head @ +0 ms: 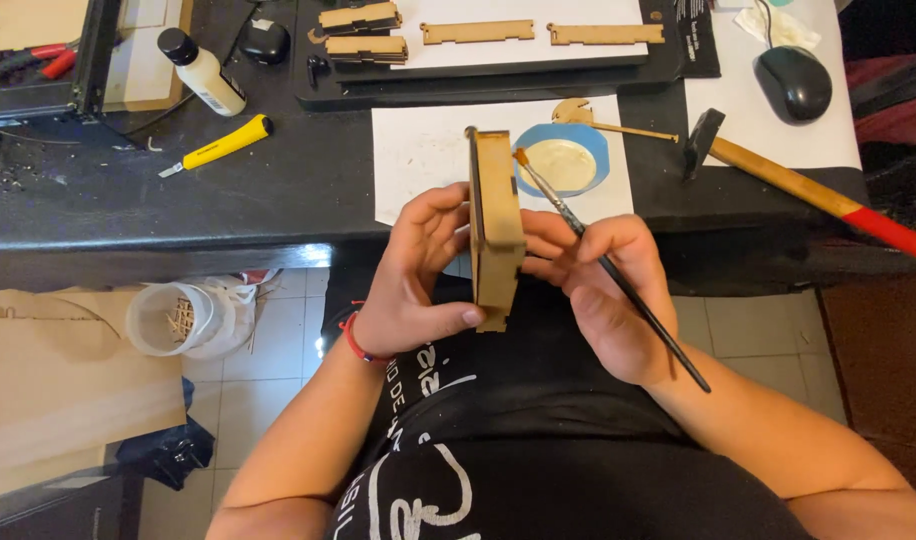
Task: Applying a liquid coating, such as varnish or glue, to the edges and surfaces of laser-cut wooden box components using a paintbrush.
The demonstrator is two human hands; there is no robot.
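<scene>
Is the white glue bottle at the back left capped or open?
Capped: the white glue bottle lies tilted on the desk with its black cap on.

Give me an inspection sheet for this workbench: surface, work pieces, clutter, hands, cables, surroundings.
Surface: black bench top with a white paper sheet on it.
Job's things: flat wooden box piece held on edge; thin paintbrush; blue lid of pale glue on the paper.
Clutter: hammer, yellow craft knife, glue bottle, laser-cut wooden strips on a black tray.
Hands: left hand grips the wooden piece; right hand holds the brush, bristles at the piece's top edge.
Cables: thin wire from the computer mouse.
Surroundings: tiled floor, plastic tub of sticks, cardboard sheet.
</scene>
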